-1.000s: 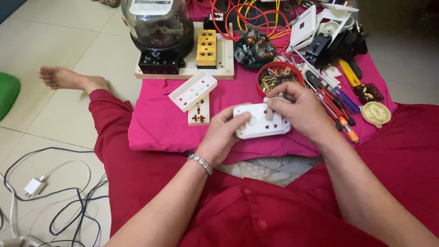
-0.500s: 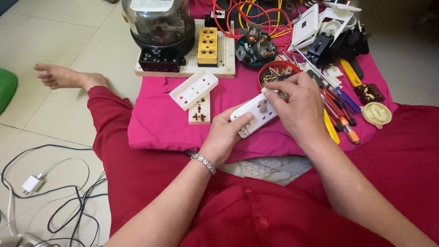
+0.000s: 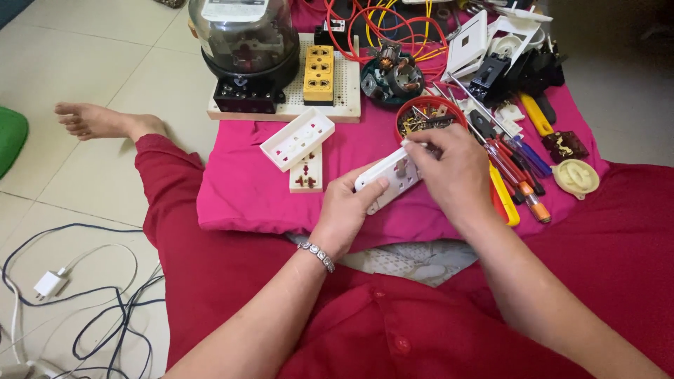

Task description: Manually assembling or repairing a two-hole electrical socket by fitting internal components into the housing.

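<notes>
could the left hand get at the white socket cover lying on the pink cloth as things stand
Probably yes, once freed. The left hand now holds the white socket box together with the right hand. The white socket cover lies just ahead and to its left on the pink cloth, nothing between them.

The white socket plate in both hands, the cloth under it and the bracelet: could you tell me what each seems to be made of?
White socket plate, held by the left hand and right hand: seemingly moulded plastic, smooth with a slight sheen. Pink cloth: woven fabric, matte, soft folds at its edge. Bracelet on the left wrist: probably metal, silvery, glinting links.
</notes>
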